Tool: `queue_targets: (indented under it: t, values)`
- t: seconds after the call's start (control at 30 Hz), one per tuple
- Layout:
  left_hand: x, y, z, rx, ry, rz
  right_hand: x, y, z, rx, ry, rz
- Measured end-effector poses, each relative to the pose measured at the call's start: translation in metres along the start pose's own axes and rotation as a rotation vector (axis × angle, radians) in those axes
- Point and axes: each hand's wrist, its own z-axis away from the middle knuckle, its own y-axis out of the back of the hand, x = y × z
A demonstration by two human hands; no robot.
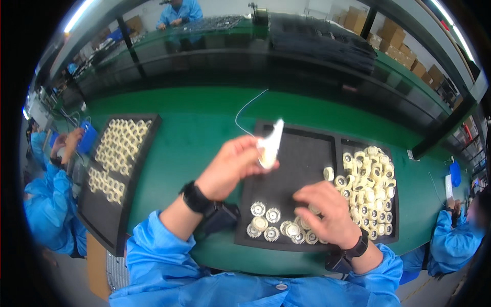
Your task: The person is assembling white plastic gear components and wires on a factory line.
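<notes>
My left hand is closed around a white tapered object with a narrow tip pointing up. Something rounded and cream shows at its lower end, partly behind my fingers, and I cannot make out its kind. My right hand hovers palm down over the black divided tray, thumb and fingers apart, with nothing visible in it. Just below it lies a row of cream gears, partly hidden by the hand. Several toothed gears rest face up at the tray's near left corner.
Cream gears are heaped in the tray's right compartment. A second black tray with gears in rows stands left on the green table. A thin pale wire curves up behind my left hand. Co-workers in blue sit left, right and at the far bench.
</notes>
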Motion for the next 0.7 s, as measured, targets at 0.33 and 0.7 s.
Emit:
queue_targets:
  t: [0.33,0.7]
  values:
    - [0.012,0.099,-0.180,0.317,-0.144,-0.076,-0.007,0.007,0.008,-0.474,0.084,0.060]
    - [0.006,0.090,-0.131,0.553,-0.305,-1.338,-0.017,0.002,0.000,-0.165,-0.004,-0.053]
